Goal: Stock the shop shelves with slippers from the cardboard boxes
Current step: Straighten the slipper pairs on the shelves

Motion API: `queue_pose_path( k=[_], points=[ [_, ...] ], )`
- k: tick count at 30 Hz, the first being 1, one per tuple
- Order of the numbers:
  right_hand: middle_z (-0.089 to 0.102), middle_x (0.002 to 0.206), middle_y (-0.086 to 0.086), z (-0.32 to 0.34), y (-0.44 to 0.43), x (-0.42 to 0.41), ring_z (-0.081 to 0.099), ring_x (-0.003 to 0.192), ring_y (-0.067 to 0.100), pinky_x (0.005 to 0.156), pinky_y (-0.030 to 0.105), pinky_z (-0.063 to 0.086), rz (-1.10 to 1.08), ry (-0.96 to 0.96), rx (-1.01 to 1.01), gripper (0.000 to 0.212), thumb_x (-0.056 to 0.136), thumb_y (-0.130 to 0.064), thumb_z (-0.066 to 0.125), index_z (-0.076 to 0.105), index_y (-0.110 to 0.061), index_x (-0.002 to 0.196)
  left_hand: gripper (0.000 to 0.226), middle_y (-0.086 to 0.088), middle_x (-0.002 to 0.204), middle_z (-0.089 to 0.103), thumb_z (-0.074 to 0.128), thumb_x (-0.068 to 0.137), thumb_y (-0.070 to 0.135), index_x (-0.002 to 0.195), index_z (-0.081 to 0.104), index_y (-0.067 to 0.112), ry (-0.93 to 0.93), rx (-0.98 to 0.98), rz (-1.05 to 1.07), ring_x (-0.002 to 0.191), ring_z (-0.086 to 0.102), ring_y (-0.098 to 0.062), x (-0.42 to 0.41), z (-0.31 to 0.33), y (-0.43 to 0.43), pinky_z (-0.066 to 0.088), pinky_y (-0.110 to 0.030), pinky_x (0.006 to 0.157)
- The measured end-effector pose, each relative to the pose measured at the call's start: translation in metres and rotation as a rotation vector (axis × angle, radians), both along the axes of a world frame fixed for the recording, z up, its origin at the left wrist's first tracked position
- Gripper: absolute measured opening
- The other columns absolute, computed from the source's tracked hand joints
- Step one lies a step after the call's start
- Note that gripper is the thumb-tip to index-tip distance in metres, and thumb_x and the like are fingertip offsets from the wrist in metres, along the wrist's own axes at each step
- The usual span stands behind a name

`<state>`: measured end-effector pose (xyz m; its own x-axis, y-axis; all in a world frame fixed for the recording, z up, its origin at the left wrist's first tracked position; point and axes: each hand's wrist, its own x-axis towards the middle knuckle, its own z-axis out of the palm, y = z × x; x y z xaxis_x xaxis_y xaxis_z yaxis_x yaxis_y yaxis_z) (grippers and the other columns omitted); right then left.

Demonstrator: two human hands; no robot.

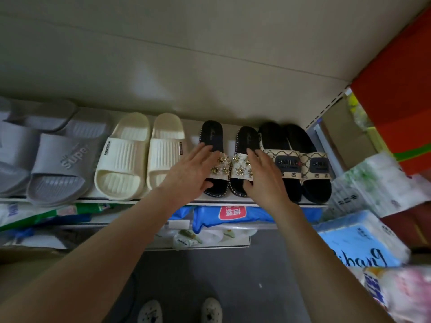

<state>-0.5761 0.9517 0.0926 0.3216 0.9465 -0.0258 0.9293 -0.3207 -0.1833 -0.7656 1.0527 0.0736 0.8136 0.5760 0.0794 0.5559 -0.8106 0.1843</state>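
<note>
On the shelf [192, 131], right of centre, sits the pair now in hand: jewelled black slippers [240, 169], toes toward the near edge, heels toward the far wall, the two touching side by side. Left hand [191, 176] lies flat on the left slipper of the pair, fingers straight and slightly apart over strap and insole, thumb spread at the toe end. Right hand [263, 177] lies likewise on the right slipper, fingers straight and close together, thumb out beside the toe. Neither hand curls round anything; judged a squaring-up of the pair, not a lift. Just right, touching the pair: SMILE slippers [300, 164], black with patterned straps, at the right end of the shelf. Left, a small gap of bare shelf, then cream slippers [140, 157], then grey slippers [63, 164], stacked and running out of view. Progress, as judged: this row looks nearly full, four styles placed; little room shows beyond the gap left of the pair. No open cardboard box with stock is clearly visible, so what is left cannot be told. Below: blue packets [233, 216] on a lower shelf. Near right: tissue packs [363, 241].
</note>
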Motion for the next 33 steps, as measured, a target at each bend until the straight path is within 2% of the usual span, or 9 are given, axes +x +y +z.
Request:
queue_pose_path(
  k=[3,6,9,16,20,24,29,31,33],
  points=[
    [0.017,0.161,0.008,-0.003,0.003,0.018,0.015,0.148,0.027,0.119,0.039,0.021,0.059,0.042,-0.067,0.083,0.09,-0.014,0.067,0.017,-0.02,0.156,0.08,-0.01,0.158,0.019,0.06,0.091,0.031,0.152,0.01,0.019,0.022,-0.014,0.022,0.146,0.015,-0.028,0.019,-0.004,0.001,0.023,-0.043,0.118],
    [0.024,0.157,0.008,-0.003,0.01,0.03,0.019,0.146,0.025,0.118,0.034,0.019,0.163,0.074,-0.056,0.079,0.089,-0.005,0.066,0.023,-0.017,0.154,0.076,-0.01,0.153,0.028,0.061,0.091,0.023,0.152,0.015,0.02,-0.018,-0.039,0.067,0.142,0.025,-0.028,0.024,-0.003,0.007,0.029,-0.041,0.115],
    [0.026,0.155,0.005,-0.008,0.012,0.04,0.018,0.146,0.023,0.121,0.037,0.019,0.227,0.098,-0.032,0.079,0.087,0.001,0.066,0.026,-0.017,0.153,0.076,-0.011,0.15,0.032,0.064,0.087,0.018,0.15,0.023,0.021,-0.059,-0.074,0.075,0.138,0.033,-0.029,0.028,-0.004,0.009,0.036,-0.043,0.111],
    [0.03,0.15,0.009,-0.017,0.003,0.052,0.025,0.141,0.028,0.117,0.039,0.029,0.263,0.08,0.011,0.081,0.083,-0.002,0.07,0.028,-0.016,0.152,0.073,-0.009,0.15,0.033,0.066,0.086,0.014,0.148,0.028,0.021,-0.131,-0.147,0.067,0.133,0.042,-0.028,0.038,-0.009,0.0,0.04,-0.038,0.104],
    [0.032,0.147,0.008,-0.016,-0.009,0.063,0.029,0.138,0.029,0.114,0.038,0.033,0.255,0.056,0.016,0.08,0.083,-0.006,0.072,0.03,-0.016,0.15,0.073,-0.012,0.149,0.034,0.067,0.085,0.008,0.147,0.031,0.017,-0.157,-0.161,0.034,0.135,0.038,-0.029,0.05,-0.008,-0.007,0.036,-0.037,0.108],
    [0.032,0.149,0.009,-0.016,-0.01,0.063,0.027,0.139,0.029,0.115,0.039,0.031,0.255,0.051,0.026,0.08,0.085,-0.009,0.072,0.029,-0.017,0.151,0.079,-0.01,0.151,0.034,0.068,0.082,0.004,0.149,0.028,0.017,-0.132,-0.14,0.059,0.143,0.024,-0.029,0.055,-0.01,-0.006,0.03,-0.043,0.114],
    [0.025,0.156,0.005,-0.006,-0.009,0.066,0.023,0.143,0.026,0.117,0.038,0.028,0.277,0.142,-0.037,0.084,0.085,-0.016,0.072,0.024,-0.02,0.154,0.081,-0.005,0.155,0.028,0.064,0.083,0.005,0.151,0.022,0.021,-0.087,-0.11,0.087,0.146,0.016,-0.029,0.05,-0.009,-0.011,0.021,-0.044,0.118],
    [0.024,0.157,0.001,0.002,-0.014,0.076,0.024,0.143,0.02,0.116,0.035,0.029,0.262,0.219,-0.004,0.078,0.087,-0.019,0.068,0.027,-0.023,0.153,0.082,-0.006,0.156,0.025,0.063,0.081,0.009,0.151,0.021,0.02,-0.066,-0.098,0.092,0.147,0.011,-0.031,0.053,-0.005,-0.015,0.016,-0.044,0.12],
    [0.03,0.154,0.0,0.009,-0.023,0.092,0.029,0.141,0.017,0.115,0.034,0.031,0.203,0.223,0.11,0.069,0.088,-0.018,0.062,0.034,-0.024,0.151,0.083,-0.006,0.157,0.024,0.063,0.079,0.019,0.151,0.022,0.018,-0.049,-0.054,0.088,0.147,0.009,-0.03,0.064,0.002,-0.022,0.012,-0.044,0.12]
  ],
)
